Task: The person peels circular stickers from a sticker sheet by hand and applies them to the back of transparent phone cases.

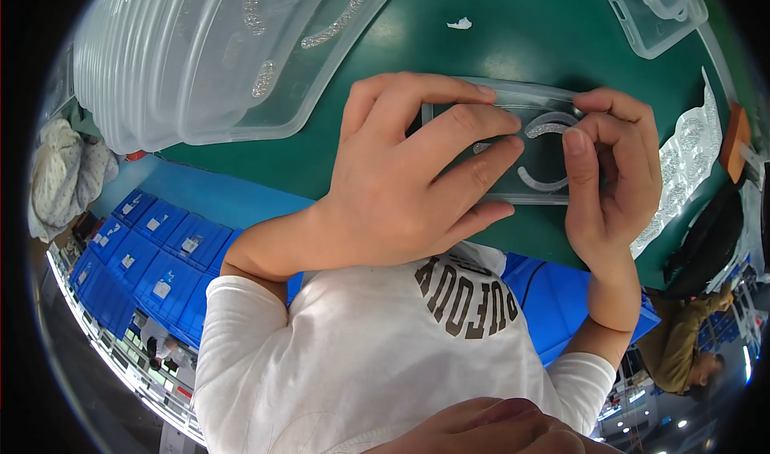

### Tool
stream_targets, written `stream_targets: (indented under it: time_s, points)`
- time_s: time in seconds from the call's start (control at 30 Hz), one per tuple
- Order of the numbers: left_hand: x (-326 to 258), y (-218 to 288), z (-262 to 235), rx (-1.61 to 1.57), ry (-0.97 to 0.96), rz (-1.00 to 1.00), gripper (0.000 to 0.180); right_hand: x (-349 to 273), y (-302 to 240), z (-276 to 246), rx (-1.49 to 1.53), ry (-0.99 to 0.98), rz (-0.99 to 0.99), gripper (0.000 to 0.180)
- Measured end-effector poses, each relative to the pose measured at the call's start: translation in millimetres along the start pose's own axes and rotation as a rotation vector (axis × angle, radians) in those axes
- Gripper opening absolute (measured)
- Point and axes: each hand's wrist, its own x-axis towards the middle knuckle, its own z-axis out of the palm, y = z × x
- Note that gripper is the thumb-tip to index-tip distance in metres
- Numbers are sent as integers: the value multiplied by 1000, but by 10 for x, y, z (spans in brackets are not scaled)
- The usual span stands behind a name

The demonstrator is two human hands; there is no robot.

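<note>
A clear phone case point(525, 196) lies on the green tabletop, with pale curved strips point(541, 180) forming a broken ring on it. My left hand point(417, 165) reaches over its left part, fingers spread and stretched out, the tips on or just above the case. Part of the case is hidden beneath that hand. At the other end, my right hand point(613, 161) is closed round the case's right edge, its fingers curled. The right thumb rests beside the ring's right side; whether it also pinches a strip is hidden.
A tall stack of clear cases point(200, 61) with glittery curved strips leans at the upper left. More clear cases point(654, 21) lie upper right. A silvery glitter sheet point(686, 161) sits right of my hand, a white scrap point(459, 23) beyond. Blue bins point(164, 249) stand lower left.
</note>
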Motion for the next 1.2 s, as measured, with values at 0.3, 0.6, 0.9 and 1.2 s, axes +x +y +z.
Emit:
stream_targets:
  time_s: [0.3,0.6,0.9,1.2]
  points:
    - [5,4,-26,11,-24,-2,52,7,-20,12,-31,-2,-3,9]
    - [12,0,-28,6,-28,2,53,3,-8,20,-33,-1,-4,10]
    - [5,-11,-26,-3,-26,-4,52,12,-4,30,-29,-4,-7,10]
    - [1,-8,-23,-2,-24,0,53,16,-11,25,-54,-3,-23,11]
